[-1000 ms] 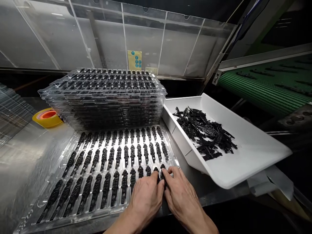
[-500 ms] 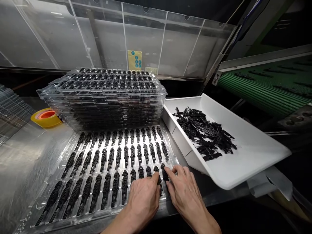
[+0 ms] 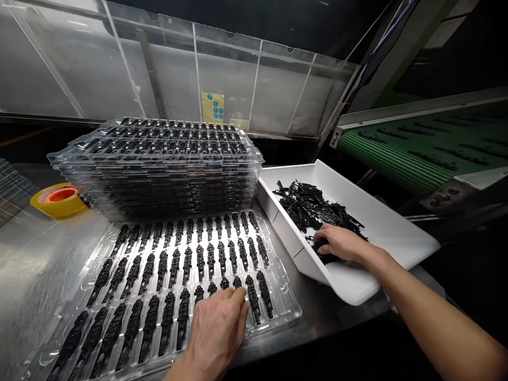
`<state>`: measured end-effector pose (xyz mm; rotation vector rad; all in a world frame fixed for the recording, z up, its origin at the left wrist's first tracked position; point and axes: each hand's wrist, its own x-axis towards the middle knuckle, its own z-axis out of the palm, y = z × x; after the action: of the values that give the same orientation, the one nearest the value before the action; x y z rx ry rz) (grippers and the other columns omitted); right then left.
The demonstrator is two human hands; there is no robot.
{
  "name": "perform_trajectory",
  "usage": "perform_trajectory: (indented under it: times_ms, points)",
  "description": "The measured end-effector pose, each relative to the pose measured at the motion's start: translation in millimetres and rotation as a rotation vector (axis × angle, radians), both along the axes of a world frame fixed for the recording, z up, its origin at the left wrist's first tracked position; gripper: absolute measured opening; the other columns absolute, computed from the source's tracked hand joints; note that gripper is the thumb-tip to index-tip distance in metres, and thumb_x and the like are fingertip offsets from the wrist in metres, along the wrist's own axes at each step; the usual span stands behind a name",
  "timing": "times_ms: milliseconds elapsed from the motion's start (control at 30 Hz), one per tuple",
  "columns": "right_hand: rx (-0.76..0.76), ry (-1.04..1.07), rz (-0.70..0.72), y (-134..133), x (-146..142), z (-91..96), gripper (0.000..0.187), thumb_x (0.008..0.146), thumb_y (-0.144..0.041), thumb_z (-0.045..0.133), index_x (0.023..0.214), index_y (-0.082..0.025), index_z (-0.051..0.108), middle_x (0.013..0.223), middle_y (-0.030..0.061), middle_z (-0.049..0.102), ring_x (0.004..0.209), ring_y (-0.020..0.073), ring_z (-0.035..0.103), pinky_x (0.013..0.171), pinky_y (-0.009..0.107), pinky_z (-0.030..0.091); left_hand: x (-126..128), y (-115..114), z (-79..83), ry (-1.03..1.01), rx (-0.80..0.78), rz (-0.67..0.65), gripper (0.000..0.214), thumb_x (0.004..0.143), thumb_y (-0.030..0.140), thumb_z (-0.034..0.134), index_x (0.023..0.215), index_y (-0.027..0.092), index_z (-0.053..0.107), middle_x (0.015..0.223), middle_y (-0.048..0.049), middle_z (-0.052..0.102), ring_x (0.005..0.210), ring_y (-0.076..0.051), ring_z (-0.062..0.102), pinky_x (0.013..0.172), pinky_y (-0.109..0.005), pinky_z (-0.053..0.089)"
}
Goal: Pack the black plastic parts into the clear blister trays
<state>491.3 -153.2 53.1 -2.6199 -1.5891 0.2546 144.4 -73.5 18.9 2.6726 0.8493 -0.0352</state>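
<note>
Right hand [image 3: 337, 242] is curled into the loose black parts [image 3: 309, 203] in the white bin [image 3: 392, 233], grip can't really be told; left hand [image 3: 216, 330] is laid flat on the clear tray [image 3: 289, 312], well to its left.

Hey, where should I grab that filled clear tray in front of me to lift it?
I'd take the clear tray by its bare rim at both short ends, from left and right, kept level: it is wide thin plastic, and the black parts lie in open pockets.

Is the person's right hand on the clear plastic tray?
No, the right hand rests on loose black parts in the white plastic bin.
</note>
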Motion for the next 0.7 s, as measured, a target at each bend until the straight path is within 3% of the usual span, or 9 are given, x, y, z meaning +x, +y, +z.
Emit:
perform_trajectory:
  times_ms: [67, 167, 333, 433, 500, 600, 700]
  points:
    - [-0.027, 0.010, -0.010, 4.5, 1.7, -0.8, 0.009, 0.067, -0.033, 0.070, 0.066, -0.024, 0.070, 0.076, 0.0015, 0.067, 0.068, 0.0187, 0.061, 0.056, 0.026, 0.038, -8.2, 4.1, -3.3, -0.033, 0.006, 0.020, 0.032, 0.094, 0.021, 0.034, 0.104, 0.019, 0.064, 0.085, -0.0075, 0.070, 0.071, -0.021, 0.067, 0.060, -0.030, 0.051]
    - [-0.002, 0.013, -0.076, -0.1, -1.8, 5.3, 0.019, 0.077, -0.042, 0.060, 0.074, -0.026, 0.070, 0.085, 0.0015, 0.068, 0.076, 0.0199, 0.061, 0.058, 0.027, 0.037, -18.7, 10.9, -8.4, -0.089, 0.008, 0.027, 0.032, 0.094, 0.024, 0.034, 0.105, 0.020, 0.064, 0.088, -0.0069, 0.071, 0.073, -0.021, 0.068, 0.064, -0.031, 0.053]
    - [0.063, 0.024, -0.177, -22.1, -17.2, 20.2, 0.035, 0.082, -0.053, 0.052, 0.067, -0.023, 0.065, 0.058, -0.0001, 0.062, 0.057, 0.0175, 0.058, 0.053, 0.027, 0.037, -31.0, 19.3, -11.8, -0.157, 0.033, 0.006, 0.029, 0.094, 0.024, 0.036, 0.100, 0.021, 0.064, 0.082, -0.0038, 0.071, 0.067, -0.019, 0.067, 0.058, -0.028, 0.051]
    - [0.294, -0.044, -0.297, -41.2, -61.4, 25.3, 0.036, 0.089, -0.050, 0.042, 0.084, -0.024, 0.067, 0.080, 0.0022, 0.070, 0.072, 0.0192, 0.063, 0.063, 0.029, 0.044, -39.6, 23.1, -15.4, -0.263, 0.093, 0.023, 0.028, 0.095, 0.028, 0.039, 0.103, 0.021, 0.064, 0.086, -0.0047, 0.072, 0.068, -0.018, 0.068, 0.056, -0.025, 0.051]
    - [0.641, -0.070, -0.474, -51.9, -108.0, 19.6, 0.035, 0.085, -0.055, 0.051, 0.096, -0.026, 0.068, 0.088, 0.0028, 0.071, 0.077, 0.0207, 0.066, 0.064, 0.029, 0.048, -45.5, 24.4, -17.9, -0.353, 0.117, 0.040, 0.028, 0.094, 0.030, 0.041, 0.105, 0.020, 0.064, 0.088, -0.0055, 0.073, 0.069, -0.017, 0.069, 0.055, -0.023, 0.052]
    - [0.766, 0.238, -0.364, -57.4, -176.5, -6.5, 0.031, 0.079, -0.049, 0.064, 0.098, -0.025, 0.070, 0.092, 0.0031, 0.072, 0.080, 0.0204, 0.068, 0.070, 0.028, 0.054, -52.3, 23.9, -18.8, -0.460, 0.115, 0.059, 0.027, 0.094, 0.030, 0.042, 0.101, 0.019, 0.065, 0.085, -0.0052, 0.073, 0.068, -0.017, 0.069, 0.058, -0.023, 0.053]
    - [0.917, 0.543, -0.426, -50.9, -211.4, -39.8, 0.020, 0.081, -0.038, 0.067, 0.093, -0.022, 0.070, 0.093, 0.0035, 0.071, 0.083, 0.0190, 0.068, 0.073, 0.026, 0.056, -57.4, 22.5, -17.5, -0.480, 0.074, 0.037, 0.024, 0.094, 0.029, 0.043, 0.099, 0.020, 0.065, 0.083, -0.0037, 0.072, 0.067, -0.016, 0.068, 0.061, -0.024, 0.055]
